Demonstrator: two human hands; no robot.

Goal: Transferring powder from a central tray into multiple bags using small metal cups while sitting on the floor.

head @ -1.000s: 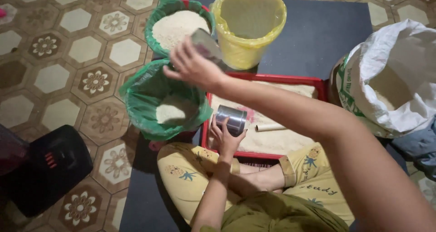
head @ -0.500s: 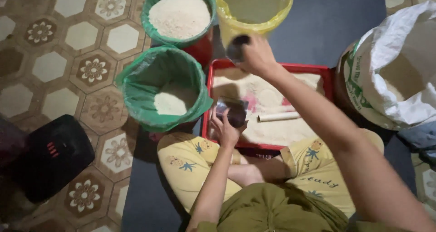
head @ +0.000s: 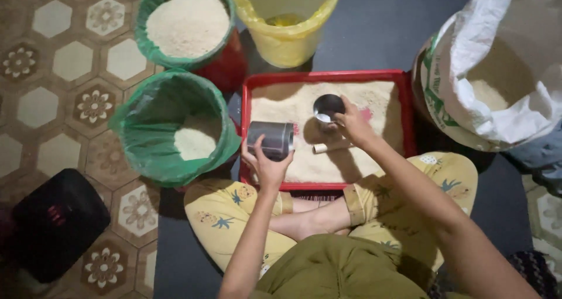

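Note:
My left hand grips a shiny metal can lying on its side, held over the left rim of a red tray. My right hand holds a small round metal cup above the pale grain spread in the tray. A short white tube lies on the grain just below my right hand. Beside my left hand stands a green-lined bucket with a little grain at its bottom.
A second green-lined bucket filled with grain and a yellow-lined bucket stand behind the tray. A big white sack with grain sits open at the right. A black box rests on the tiled floor at lower left.
My right hand came back from over the buckets and lowered the small cup onto the tray. My left hand still holds the can at the tray's left edge.

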